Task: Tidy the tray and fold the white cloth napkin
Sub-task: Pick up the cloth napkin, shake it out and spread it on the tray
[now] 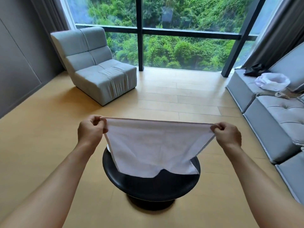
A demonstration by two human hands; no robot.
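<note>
One white napkin (153,145) hung spread and smooth above the round black counter (148,186), lower edge at 6 o'clock. Two hands, left hand (91,129) and right hand (227,134), fingers pinching its top corners.

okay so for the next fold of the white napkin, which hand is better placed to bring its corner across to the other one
Neither clearly. The left hand and right hand each pinch a top corner of the napkin, level, above the round black table. Probably either could cross.
</note>
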